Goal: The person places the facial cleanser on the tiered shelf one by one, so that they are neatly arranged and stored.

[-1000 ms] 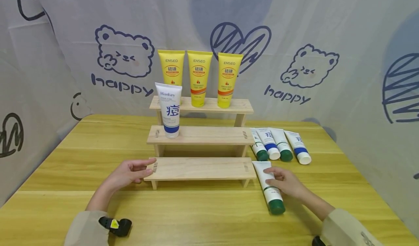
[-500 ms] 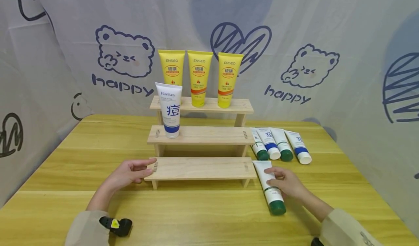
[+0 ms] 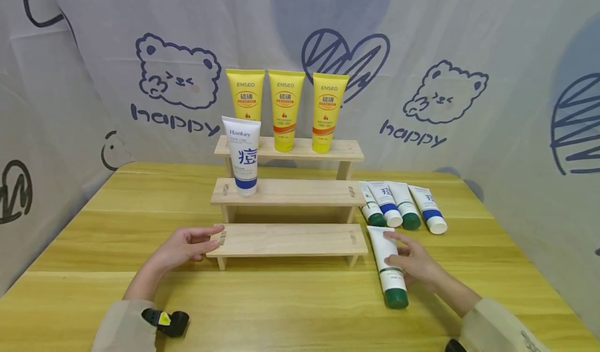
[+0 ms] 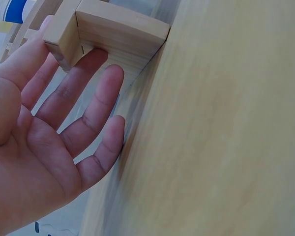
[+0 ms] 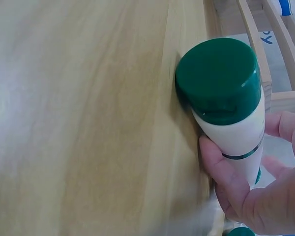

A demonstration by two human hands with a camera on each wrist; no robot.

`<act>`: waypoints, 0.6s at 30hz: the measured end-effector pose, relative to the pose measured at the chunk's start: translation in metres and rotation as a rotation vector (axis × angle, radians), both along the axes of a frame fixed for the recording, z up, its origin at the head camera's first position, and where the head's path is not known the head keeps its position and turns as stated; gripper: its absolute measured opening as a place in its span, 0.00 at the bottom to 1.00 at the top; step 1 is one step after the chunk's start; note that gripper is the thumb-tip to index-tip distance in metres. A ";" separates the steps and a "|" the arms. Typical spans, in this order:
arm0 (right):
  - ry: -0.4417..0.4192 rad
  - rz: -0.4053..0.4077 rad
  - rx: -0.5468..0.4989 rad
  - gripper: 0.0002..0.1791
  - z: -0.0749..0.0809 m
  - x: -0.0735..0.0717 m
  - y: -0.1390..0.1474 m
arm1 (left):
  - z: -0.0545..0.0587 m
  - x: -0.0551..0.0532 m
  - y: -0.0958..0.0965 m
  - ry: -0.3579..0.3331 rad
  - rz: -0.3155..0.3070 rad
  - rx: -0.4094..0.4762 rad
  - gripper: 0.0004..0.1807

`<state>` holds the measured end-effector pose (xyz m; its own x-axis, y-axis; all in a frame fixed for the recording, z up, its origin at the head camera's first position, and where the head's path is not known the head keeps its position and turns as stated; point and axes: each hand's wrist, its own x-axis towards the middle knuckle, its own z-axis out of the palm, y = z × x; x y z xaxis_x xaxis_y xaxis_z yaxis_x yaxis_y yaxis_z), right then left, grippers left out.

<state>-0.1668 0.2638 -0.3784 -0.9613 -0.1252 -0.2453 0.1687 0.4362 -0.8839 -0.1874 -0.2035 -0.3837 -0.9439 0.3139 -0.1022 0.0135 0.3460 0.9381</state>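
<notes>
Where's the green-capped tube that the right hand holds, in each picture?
Head: green-capped tube, lower right of centre, in the right hand.
Left wrist: not in it.
Right wrist: green-capped tube, right of centre, cap end towards the camera.
Shared landmark: wooden rack, in all three views.

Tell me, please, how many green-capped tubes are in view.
3: one tube in the right hand, then the leftmost tube and third tube in the row behind. The stand could hide more.
</notes>
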 end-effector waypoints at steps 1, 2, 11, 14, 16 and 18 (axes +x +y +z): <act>-0.005 -0.001 -0.002 0.36 0.000 0.000 0.000 | 0.000 0.000 0.000 -0.001 -0.002 0.001 0.28; -0.010 0.000 -0.003 0.35 0.000 -0.001 0.000 | 0.000 0.000 0.000 -0.002 -0.002 0.001 0.28; -0.038 -0.007 -0.051 0.34 0.003 -0.003 0.000 | -0.003 -0.001 -0.001 0.007 0.003 -0.010 0.29; -0.021 -0.025 -0.050 0.34 0.005 -0.004 0.000 | -0.003 -0.001 -0.001 0.003 0.004 -0.006 0.29; -0.012 -0.030 -0.054 0.34 0.006 -0.004 0.000 | -0.004 -0.001 -0.001 0.004 0.000 -0.005 0.29; -0.007 -0.027 -0.059 0.34 0.008 -0.004 0.000 | -0.004 -0.001 -0.001 0.005 -0.003 -0.004 0.29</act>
<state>-0.1713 0.2642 -0.3708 -0.9629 -0.1141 -0.2447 0.1856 0.3783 -0.9069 -0.1888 -0.2048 -0.3878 -0.9434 0.3168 -0.0986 0.0195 0.3495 0.9367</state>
